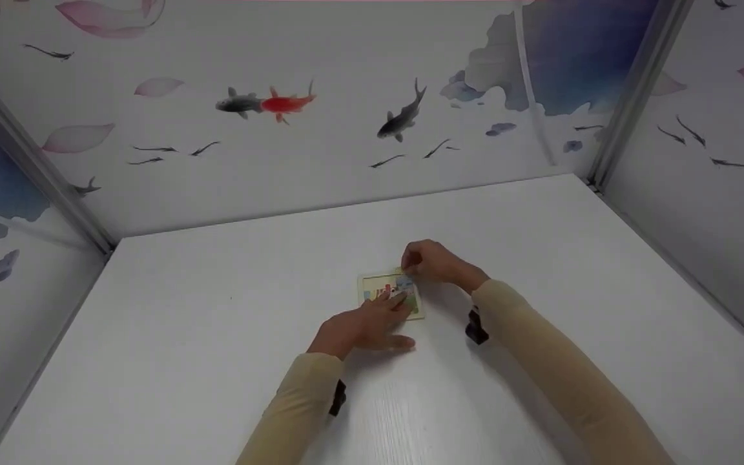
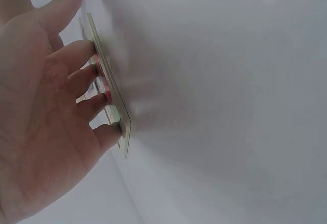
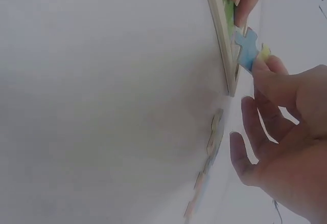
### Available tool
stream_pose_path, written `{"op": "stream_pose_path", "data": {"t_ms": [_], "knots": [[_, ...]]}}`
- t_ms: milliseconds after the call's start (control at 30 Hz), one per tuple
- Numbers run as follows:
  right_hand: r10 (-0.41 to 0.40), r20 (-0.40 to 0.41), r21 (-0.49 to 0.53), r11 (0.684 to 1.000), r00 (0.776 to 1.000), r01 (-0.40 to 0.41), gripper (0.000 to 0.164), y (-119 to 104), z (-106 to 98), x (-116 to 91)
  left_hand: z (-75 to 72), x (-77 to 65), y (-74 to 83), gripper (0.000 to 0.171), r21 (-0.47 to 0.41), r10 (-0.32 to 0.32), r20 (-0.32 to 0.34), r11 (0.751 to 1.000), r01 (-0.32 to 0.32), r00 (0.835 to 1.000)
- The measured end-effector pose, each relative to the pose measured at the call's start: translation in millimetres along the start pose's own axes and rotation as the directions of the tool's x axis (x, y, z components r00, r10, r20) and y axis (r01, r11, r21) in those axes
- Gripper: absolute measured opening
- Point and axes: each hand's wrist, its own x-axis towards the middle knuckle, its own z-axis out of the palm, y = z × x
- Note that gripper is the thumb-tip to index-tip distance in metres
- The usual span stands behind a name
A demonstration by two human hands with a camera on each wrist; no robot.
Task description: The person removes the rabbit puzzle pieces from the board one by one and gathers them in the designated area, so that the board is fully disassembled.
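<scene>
A small jigsaw board (image 1: 390, 294) with a pale wooden frame and a coloured picture lies on the white table. My left hand (image 1: 367, 323) rests its spread fingertips on the picture; in the left wrist view the fingers (image 2: 84, 81) reach over the board's edge, with the thumb off it. At the board's far right corner, my right hand (image 1: 436, 261) pinches a blue jigsaw piece (image 3: 247, 50) between thumb and finger. That piece is tilted over the frame's corner. A yellow bit (image 3: 265, 51) shows beside the thumb; whether it is held too I cannot tell.
Several loose jigsaw pieces (image 3: 207, 157) lie in a row on the table beside the board in the right wrist view. White panels painted with fish (image 1: 285, 103) and petals stand along the table's back and sides.
</scene>
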Motion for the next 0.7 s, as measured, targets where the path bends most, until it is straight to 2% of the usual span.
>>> {"op": "stream_pose_path", "data": {"t_ms": [100, 267, 433, 700], "knots": [[0.017, -0.026, 0.028, 0.999, 0.999, -0.017, 0.013, -0.2, -6.8, -1.9, -0.6, 0.0, 0.4, 0.078, 0.003, -0.007, 0.002, 1.000, 0.007, 1.000], [0.022, -0.027, 0.033, 0.999, 0.999, -0.021, 0.019, 2.1, -25.3, -9.6, -1.1, 0.3, 0.1, 0.077, 0.007, -0.011, 0.001, 1.000, 0.011, 1.000], [0.016, -0.057, 0.029, 0.999, 0.998, -0.014, 0.019, 13.2, -48.2, -19.0, -0.4, 0.6, 0.0, 0.076, 0.001, -0.028, 0.003, 1.000, 0.028, 1.000], [0.150, -0.079, 0.070, 0.987, 0.986, -0.144, 0.027, 45.2, -79.5, -42.5, -0.1, -0.2, 1.5, 0.076, -0.002, -0.025, -0.005, 1.000, 0.025, 1.000]]}}
